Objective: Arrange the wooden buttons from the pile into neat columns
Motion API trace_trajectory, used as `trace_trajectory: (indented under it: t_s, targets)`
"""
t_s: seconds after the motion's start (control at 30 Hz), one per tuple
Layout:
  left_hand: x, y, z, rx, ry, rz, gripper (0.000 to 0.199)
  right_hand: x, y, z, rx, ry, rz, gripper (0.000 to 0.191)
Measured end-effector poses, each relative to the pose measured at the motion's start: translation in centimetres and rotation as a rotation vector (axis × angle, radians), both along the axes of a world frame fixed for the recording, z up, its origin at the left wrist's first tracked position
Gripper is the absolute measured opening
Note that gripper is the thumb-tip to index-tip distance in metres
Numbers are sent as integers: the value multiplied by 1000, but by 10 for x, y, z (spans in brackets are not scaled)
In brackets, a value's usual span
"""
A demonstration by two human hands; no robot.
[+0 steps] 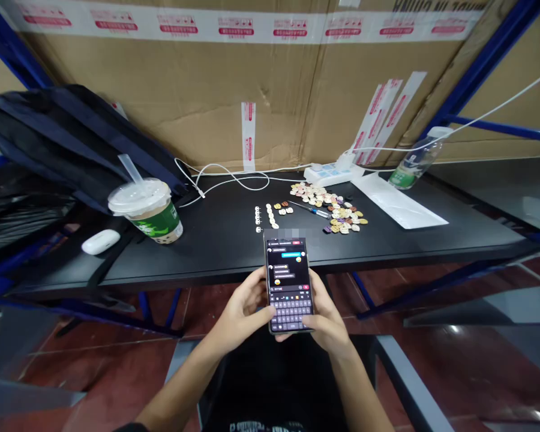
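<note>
A phone is held upright in front of the black table's near edge, its screen showing a chat and a keyboard. My left hand wraps the phone's left side, with the thumb over the keyboard's left part. On the other side, my right hand grips the phone, its thumb at the keyboard's lower right. Beyond the phone, small pale pieces stand in short columns on the table. A heap of cream, yellow, brown and purple pieces lies to their right, beside a thin blue-and-black tool.
At left are a lidded drink cup, a white earbud case and a dark backpack. A power strip with white cables, a white packet and a plastic bottle are at the back right. Cardboard rises behind.
</note>
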State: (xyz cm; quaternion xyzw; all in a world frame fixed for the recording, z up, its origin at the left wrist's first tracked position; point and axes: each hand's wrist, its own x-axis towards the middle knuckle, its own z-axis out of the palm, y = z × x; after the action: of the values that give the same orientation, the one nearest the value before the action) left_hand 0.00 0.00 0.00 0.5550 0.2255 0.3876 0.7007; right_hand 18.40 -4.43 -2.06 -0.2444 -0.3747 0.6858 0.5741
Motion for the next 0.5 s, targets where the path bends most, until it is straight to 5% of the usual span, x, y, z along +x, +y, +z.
trace_trajectory:
  t_s: [0.17, 0.37, 0.5]
  targets:
    - [1, 0, 0, -28, -4, -10, 62, -4, -1, 6, -50, -104, -79, 66]
    - [2, 0, 1, -32, -1, 1, 62, -1, -1, 2, 2, -45, -30, 84]
    - [3, 0, 1, -22, 3, 11, 64, 0, 1, 4, -59, -57, -35, 75]
